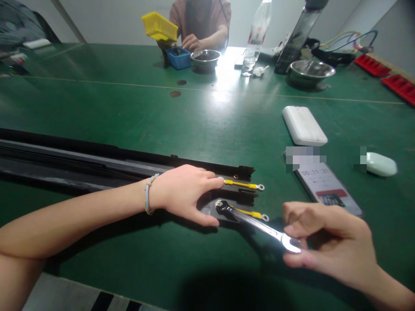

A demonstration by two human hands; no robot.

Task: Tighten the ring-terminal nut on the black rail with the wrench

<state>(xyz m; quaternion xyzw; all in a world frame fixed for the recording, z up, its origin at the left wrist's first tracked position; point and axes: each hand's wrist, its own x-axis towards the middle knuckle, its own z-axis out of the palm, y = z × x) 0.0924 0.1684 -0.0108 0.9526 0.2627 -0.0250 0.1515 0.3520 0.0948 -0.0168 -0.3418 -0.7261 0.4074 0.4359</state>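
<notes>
My left hand (184, 190) lies with spread fingers across the end of a long black metal channel (81, 154), its index fingertip at the inner end of a short yellow wire (243, 184) with a ring terminal. A second yellow wire (254, 214) sticks out below it, partly behind a combination wrench (259, 224). The wrench's ring end sits over a fastener near my left thumb. At its open-jaw end, my right hand (333, 242) pinches the wrench between thumb and fingers. What lies under my left palm is hidden.
Right of the channel lie a phone (324, 183), a white power bank (304, 125) and a pale rounded case (381, 164). Across the green table (97, 108), a person handles a yellow bin (159, 28) near a blue bin (179, 59). Metal bowls (311, 71) and a bottle (254, 43) stand farther back.
</notes>
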